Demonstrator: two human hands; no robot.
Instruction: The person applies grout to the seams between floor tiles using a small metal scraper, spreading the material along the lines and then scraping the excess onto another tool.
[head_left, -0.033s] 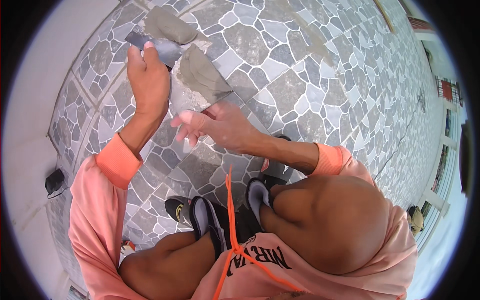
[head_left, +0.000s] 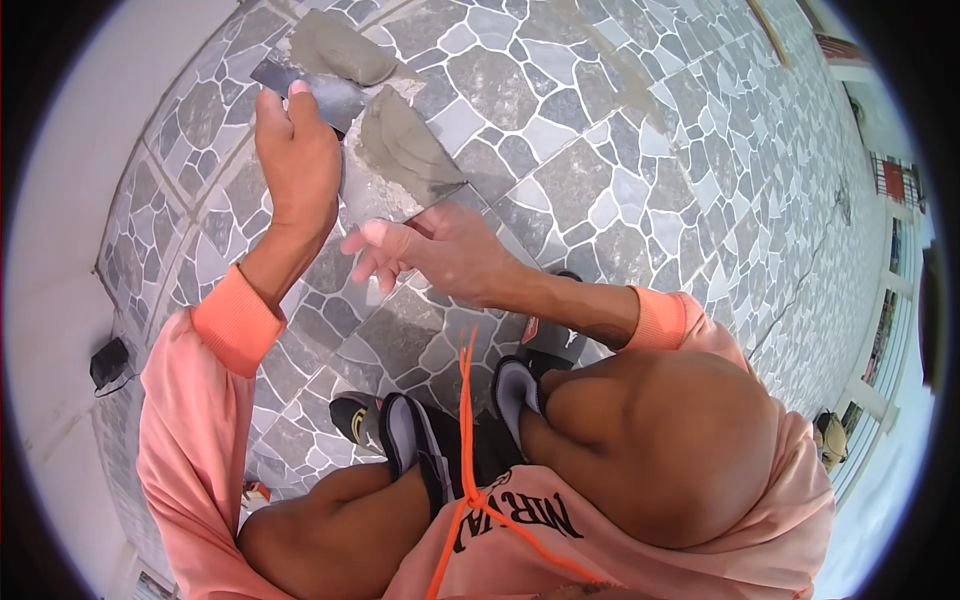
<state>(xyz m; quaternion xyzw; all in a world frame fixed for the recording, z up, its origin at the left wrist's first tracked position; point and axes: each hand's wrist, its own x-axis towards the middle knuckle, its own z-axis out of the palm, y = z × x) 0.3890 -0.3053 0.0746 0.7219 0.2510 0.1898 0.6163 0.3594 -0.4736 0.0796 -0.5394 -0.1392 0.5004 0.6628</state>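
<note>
My left hand (head_left: 298, 155) is closed around a flat metal scraper (head_left: 335, 97), its thumb lying along the top. Grey wet mortar (head_left: 342, 50) is heaped on the far side of that blade. Closer to me, my right hand (head_left: 440, 252) grips a second scraper (head_left: 372, 195) from below, palm partly turned up and fingers curled. A thick lump of mortar (head_left: 408, 145) sits on this blade. The two blades are side by side, close together above the floor; I cannot tell whether they touch. Both handles are hidden by my hands.
Stone-patterned tiles (head_left: 580, 180) with pale joints cover the floor. A white wall (head_left: 70, 190) rises on the left, with a black object (head_left: 109, 365) near its foot. My shoes (head_left: 355, 420) are close below my hands. An orange drawstring (head_left: 467, 420) hangs in front of me.
The orange drawstring has swung slightly to the right. Both hands and scrapers stay almost where they were.
</note>
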